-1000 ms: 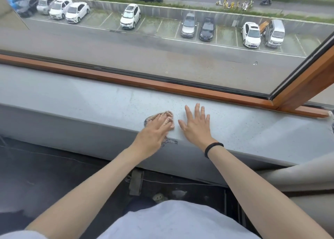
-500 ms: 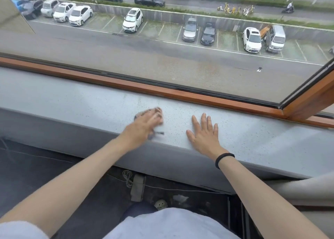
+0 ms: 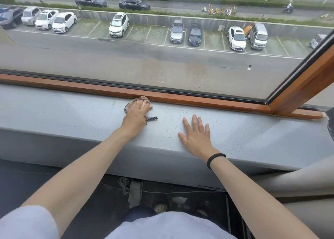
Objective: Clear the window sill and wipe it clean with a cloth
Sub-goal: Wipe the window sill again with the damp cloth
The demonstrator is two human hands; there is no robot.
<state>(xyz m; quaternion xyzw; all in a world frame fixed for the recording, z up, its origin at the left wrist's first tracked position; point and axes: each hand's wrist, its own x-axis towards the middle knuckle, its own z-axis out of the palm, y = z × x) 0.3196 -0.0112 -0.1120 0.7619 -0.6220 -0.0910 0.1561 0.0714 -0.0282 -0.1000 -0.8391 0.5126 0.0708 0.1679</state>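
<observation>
A grey speckled window sill [image 3: 72,112] runs across the view below a wooden window frame [image 3: 198,98]. My left hand [image 3: 136,112] presses a small brownish cloth [image 3: 142,99] flat against the sill, right at the frame's lower edge. A dark patterned corner of the cloth [image 3: 151,119] sticks out beside my wrist. My right hand [image 3: 196,135] lies flat on the sill with fingers straight and spread, a black band on its wrist. Most of the cloth is hidden under my left hand.
The window glass [image 3: 162,58] stands behind the frame, with a slanted wooden frame post [image 3: 303,83] at the right. A grey curtain or cushion [image 3: 298,182] lies at the right below the sill. Cables and a power strip [image 3: 134,191] lie on the dark floor beneath.
My left hand has slid the cloth away from me, from the sill's front part up to the wooden frame. My right hand has stayed flat on the sill.
</observation>
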